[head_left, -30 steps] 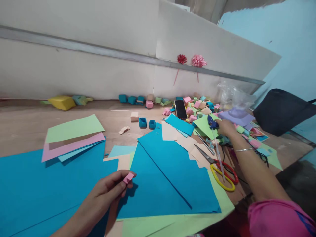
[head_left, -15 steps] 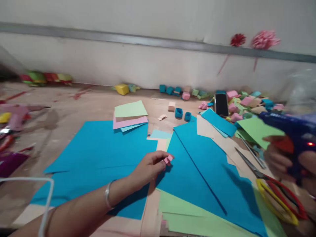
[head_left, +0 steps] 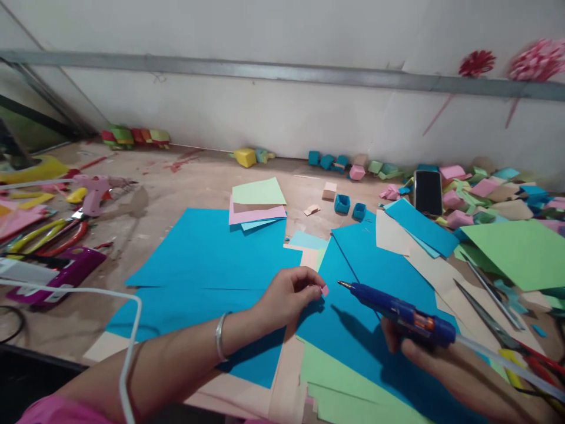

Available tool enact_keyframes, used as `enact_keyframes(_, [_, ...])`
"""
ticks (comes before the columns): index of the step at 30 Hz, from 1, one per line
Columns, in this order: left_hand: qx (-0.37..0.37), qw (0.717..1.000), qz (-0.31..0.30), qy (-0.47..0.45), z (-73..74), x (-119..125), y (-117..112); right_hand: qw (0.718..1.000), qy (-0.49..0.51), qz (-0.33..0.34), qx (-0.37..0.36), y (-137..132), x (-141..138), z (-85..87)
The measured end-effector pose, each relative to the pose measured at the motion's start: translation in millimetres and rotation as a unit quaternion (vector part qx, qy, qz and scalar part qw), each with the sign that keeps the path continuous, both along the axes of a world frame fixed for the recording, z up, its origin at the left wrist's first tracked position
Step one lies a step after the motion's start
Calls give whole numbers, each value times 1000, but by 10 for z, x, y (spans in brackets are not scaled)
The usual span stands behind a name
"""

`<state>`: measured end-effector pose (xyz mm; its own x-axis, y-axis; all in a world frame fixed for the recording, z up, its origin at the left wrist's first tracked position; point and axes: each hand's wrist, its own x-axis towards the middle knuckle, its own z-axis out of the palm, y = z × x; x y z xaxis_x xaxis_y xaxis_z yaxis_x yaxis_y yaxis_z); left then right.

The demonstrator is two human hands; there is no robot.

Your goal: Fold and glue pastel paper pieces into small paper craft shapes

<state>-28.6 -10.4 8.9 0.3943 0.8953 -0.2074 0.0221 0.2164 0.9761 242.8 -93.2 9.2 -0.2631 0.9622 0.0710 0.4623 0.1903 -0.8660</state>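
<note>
Between the thumb and first fingers of my left hand [head_left: 286, 297], above the blue sheet [head_left: 379, 265], I pinch a small pink paper piece [head_left: 325, 290]; only its end shows, coming out past my fingertips to the right. Most of it is covered, so I cannot tell its long axis. Across a narrow gap, the metal tip [head_left: 345, 285] of the blue glue gun [head_left: 392, 305] points left, almost straight at the paper. The gun's long axis runs from this tip to the right and somewhat nearer to me, and the glue stick [head_left: 494, 358] continues behind along about the same line. Below the gun body, the fingers of my right hand [head_left: 435, 359] are curled around its grip; the trigger is hidden, so I cannot tell if it is pressed. To do this well, I think, my pinch should be light, not crushing the folds, and the skin should be away from the metal, which may be hot. Farther out, on the bench [head_left: 198, 182], two small blue paper boxes [head_left: 342, 205] stand open, and at the right lie scissors [head_left: 503, 337], blades pointing away from me.
</note>
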Motion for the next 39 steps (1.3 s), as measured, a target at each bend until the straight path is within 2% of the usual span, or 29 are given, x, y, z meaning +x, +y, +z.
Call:
enact_keyframes(4, [23, 1000, -10, 19, -4, -5, 1, 994, 3, -14, -106, -54, 46, -65])
enact_keyframes(8, [35, 998, -7, 50, -7, 2, -3, 982, 23, 21, -187, -57, 26, -18])
enact_keyframes(12, [25, 997, -10, 71, 1, 21, -12, 981, 22, 30, -192, -31, -30, 23])
enact_keyframes(21, [20, 998, -21, 55, -11, 18, -31, 973, 59, 25, -221, -17, -92, 33])
enact_keyframes(27, [26, 998, -31, 47, -39, 5, -21, 965, 34, 31, -259, -13, -77, 3])
enact_keyframes(33, [12, 999, -28, 40, -45, 7, -17, 961, 64, 16, -270, -37, -107, -33])
enact_keyframes(39, [7, 999, -27, 43, -24, 18, -24, 959, 65, 52, -271, -18, -95, -25])
